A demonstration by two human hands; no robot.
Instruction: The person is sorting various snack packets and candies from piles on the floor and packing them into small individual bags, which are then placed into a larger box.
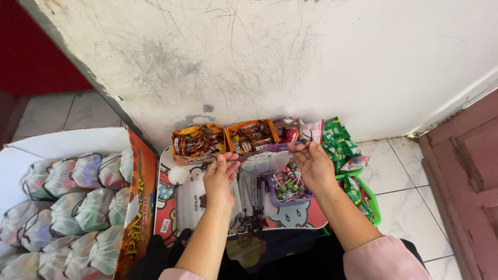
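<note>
**Thin drawstring pouch held open over a tray of sweets**

Scuffed white wall and pale floor tiles frame a small cartoon-printed table (290, 220) where the person works. Both hands hold a sheer drawstring pouch (265, 162) just above it, in front of two orange boxes of wrapped chocolates (225, 139). The left hand (220, 179) pinches one edge of the mouth, fingers closed on the fabric; the right hand (314, 166) grips the other edge, pulling it wide. The pouch looks very light, limp and slightly slippery, so it is best held at the hem near the cord. Just below sits a purple tub of lollipops (288, 189); green packets (340, 142) lie to the right, and a cardboard box of filled pouches (78, 207) stands to the left.
</note>
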